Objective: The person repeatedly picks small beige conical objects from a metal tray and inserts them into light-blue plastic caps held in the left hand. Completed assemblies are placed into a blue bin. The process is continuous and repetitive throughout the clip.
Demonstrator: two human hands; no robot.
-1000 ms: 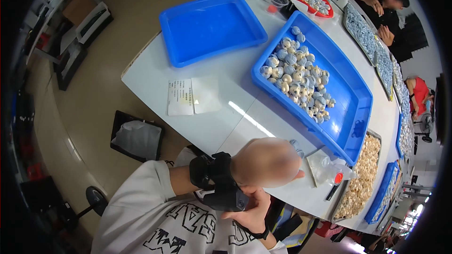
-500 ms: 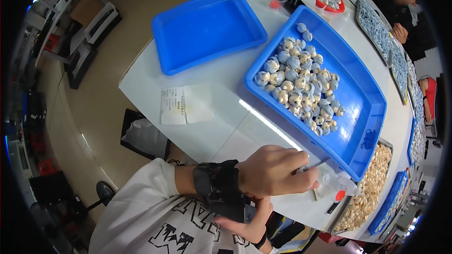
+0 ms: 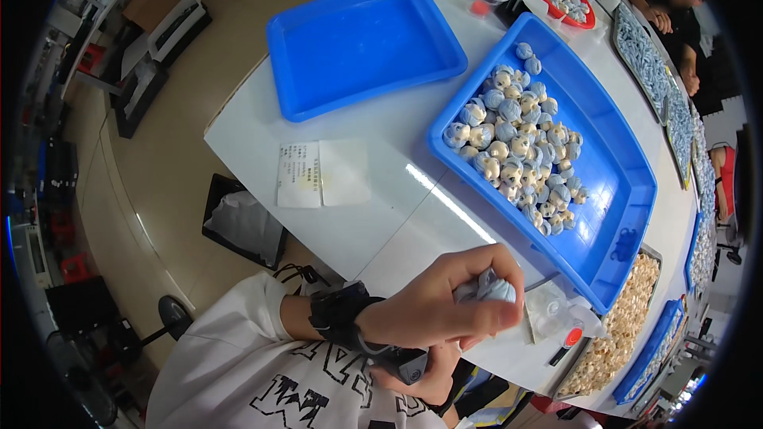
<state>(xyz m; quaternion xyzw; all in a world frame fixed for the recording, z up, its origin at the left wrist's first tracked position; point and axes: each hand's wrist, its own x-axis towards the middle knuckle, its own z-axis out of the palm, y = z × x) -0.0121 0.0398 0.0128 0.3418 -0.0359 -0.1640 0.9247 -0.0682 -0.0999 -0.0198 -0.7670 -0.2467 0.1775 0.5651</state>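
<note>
My left hand (image 3: 449,302) is raised over the table's near edge, with thumb and fingers curled around a small doll head (image 3: 494,287) that shows light-blue hair. Below it is my right hand (image 3: 433,375), partly covered by the left hand and its black wrist device; its fingers are mostly hidden. Beyond them, a deep blue tray (image 3: 616,199) bears a heap of small doll heads (image 3: 520,147) with cream faces and light-blue hair. Just right of my left hand lie a clear plastic container (image 3: 547,311) and a red-topped item (image 3: 572,338).
A shallow blue tray (image 3: 362,44) sits at the far left of the white table. Paper slips (image 3: 322,173) lie in front of it. A red basket (image 3: 590,20) is at the back. A tray of cream pieces (image 3: 616,342) stands at right. Another person (image 3: 671,24) sits across.
My left hand has turned and its grip has shifted, bringing the light-blue-haired doll head into clear view. My right hand remains beneath it. The view has moved slightly.
</note>
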